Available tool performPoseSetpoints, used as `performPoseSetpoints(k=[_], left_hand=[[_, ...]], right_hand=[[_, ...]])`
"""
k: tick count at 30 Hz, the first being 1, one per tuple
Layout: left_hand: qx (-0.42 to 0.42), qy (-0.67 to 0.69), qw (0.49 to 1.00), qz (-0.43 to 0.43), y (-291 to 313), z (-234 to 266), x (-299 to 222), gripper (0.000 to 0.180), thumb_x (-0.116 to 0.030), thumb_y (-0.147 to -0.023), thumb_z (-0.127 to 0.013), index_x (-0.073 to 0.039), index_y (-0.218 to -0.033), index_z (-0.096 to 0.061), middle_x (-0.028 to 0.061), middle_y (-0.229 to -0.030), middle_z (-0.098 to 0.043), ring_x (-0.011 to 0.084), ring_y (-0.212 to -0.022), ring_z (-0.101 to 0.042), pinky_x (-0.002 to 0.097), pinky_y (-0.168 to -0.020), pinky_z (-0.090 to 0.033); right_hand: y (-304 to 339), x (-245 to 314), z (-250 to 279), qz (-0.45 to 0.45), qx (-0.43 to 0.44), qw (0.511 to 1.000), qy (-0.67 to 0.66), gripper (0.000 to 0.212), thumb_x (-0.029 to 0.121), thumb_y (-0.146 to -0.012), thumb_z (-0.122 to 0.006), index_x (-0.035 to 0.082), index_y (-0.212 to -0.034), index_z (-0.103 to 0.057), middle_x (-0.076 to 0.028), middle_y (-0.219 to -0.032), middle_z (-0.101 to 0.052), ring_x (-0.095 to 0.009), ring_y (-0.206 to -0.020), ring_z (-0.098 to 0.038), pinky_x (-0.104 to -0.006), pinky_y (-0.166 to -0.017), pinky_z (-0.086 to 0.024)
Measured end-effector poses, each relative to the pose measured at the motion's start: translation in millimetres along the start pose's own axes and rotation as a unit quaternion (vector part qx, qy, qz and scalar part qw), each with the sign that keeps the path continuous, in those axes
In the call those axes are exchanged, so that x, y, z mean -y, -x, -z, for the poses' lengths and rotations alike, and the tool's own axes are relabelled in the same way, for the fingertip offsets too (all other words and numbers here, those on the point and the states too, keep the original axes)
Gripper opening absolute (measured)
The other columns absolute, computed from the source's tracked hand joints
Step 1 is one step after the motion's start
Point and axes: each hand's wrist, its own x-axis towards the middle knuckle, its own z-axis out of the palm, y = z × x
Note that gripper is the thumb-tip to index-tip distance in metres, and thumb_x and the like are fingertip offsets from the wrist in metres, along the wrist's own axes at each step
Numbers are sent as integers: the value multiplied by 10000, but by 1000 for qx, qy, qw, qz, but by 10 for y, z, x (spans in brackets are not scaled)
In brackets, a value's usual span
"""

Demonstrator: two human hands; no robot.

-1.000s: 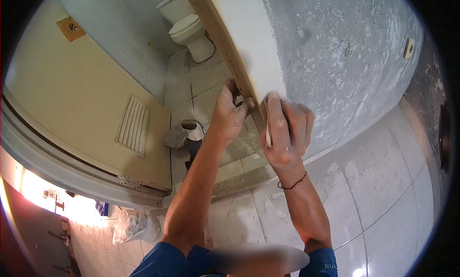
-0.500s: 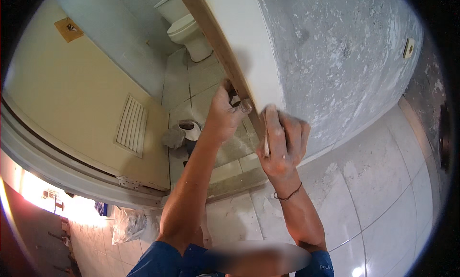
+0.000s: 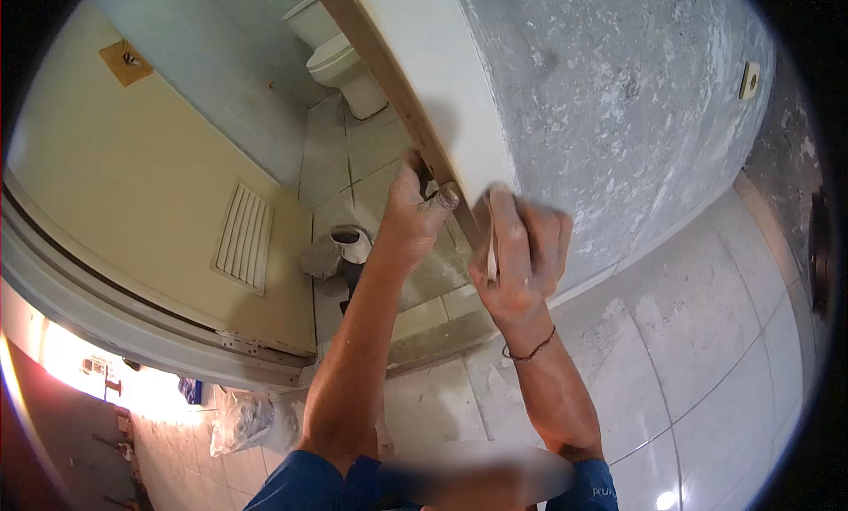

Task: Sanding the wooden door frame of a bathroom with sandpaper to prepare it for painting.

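Note:
A brown wooden strip (image 3: 386, 68) runs along the corner of the doorway, against the white wall end (image 3: 437, 69). My left hand (image 3: 415, 212) is closed round the strip's near part, with a dusty thumb on its face and fingers behind it. To its right, my right hand (image 3: 521, 250) is closed on a thin pale flat piece (image 3: 492, 262), of which only a narrow edge shows; its kind is hidden by the fingers. The right fingertips are by the lower end of the white wall face, close to the strip. Both hands are coated in dust.
A patchy grey wall (image 3: 609, 96) rises at right. On the left stands a cream door (image 3: 150, 175) with a vent (image 3: 243, 239). Beyond the doorway are a toilet (image 3: 349, 74) and a white pipe-like piece (image 3: 350, 237). A plastic bag (image 3: 240, 418) lies at lower left.
The view has shifted slightly. My right hand stays by the wall corner with the pale piece, its wrist a little changed. My left hand keeps its hold on the strip.

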Motion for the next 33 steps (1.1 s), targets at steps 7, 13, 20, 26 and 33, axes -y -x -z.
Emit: performPoseSetpoints(k=[7,13,20,26,33], left_hand=[[39,4,996,-76,64,-44,68,758,-273,-750,-730,-9,-1308,-290,85,-1237,-429,208,-1142,-436,334,-962,-360],[20,46,997,51,102,-141,-87,728,-240,-765,-720,-20,-1311,-293,63,-1239,-429,164,-1102,-457,295,-914,-403],[68,10,995,76,46,-56,-9,876,33,-600,-746,-69,-1322,-261,70,-1216,-432,204,-1142,-444,345,-960,-398],[34,-6,997,64,30,-4,-45,936,5,-540,-788,-60,-1314,-266,74,-1202,-435,192,-1126,-452,332,-925,-407],[26,8,994,102,9,-37,-12,931,-52,-546,-823,-44,-1302,-280,81,-1205,-457,211,-1116,-462,345,-930,-406]], right_hand=[[108,-108,-14,25,-18,999,33,265,57,-730,-577,1,-988,-603,-63,-827,-547,-193,-695,-473,-293,-583,-379],[-218,-35,-5,38,-13,999,-8,306,-50,-692,-612,-9,-995,-611,-98,-846,-555,-228,-713,-498,-318,-598,-411],[109,-176,-35,43,-25,999,17,266,28,-707,-595,6,-971,-608,-51,-814,-540,-186,-672,-479,-288,-565,-373],[-54,-83,-18,20,-30,999,13,288,44,-721,-593,3,-1005,-599,-74,-836,-548,-204,-684,-485,-300,-589,-406],[-63,-128,-47,20,-38,999,1,268,49,-732,-581,4,-995,-598,-91,-831,-543,-209,-688,-489,-304,-589,-406]])
